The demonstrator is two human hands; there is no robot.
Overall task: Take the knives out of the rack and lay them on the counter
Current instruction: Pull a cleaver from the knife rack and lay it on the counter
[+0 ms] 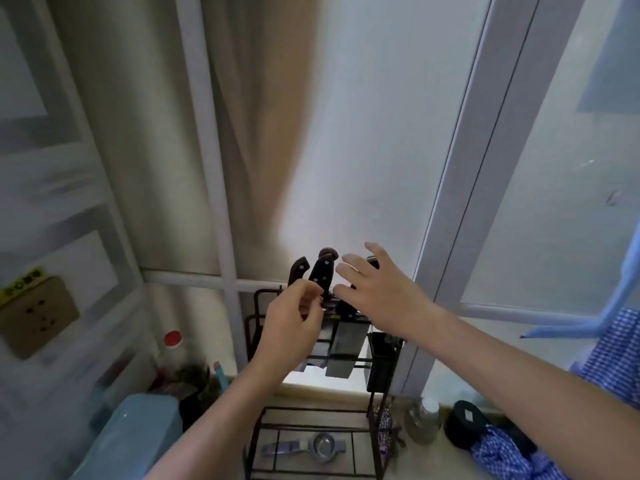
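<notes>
A black wire knife rack stands on the counter against the window. Several knives stand in it with dark riveted handles pointing up; a wide cleaver blade hangs down through the rack. My left hand is in front of the left handles, fingers curled and pinched near a handle, holding nothing that I can make out. My right hand hovers over the right handles, fingers spread, covering one handle partly.
A metal strainer lies on the rack's lower shelf. A light blue container and a red-capped bottle stand to the left. A glass jar, a black jar and blue checked cloth lie to the right.
</notes>
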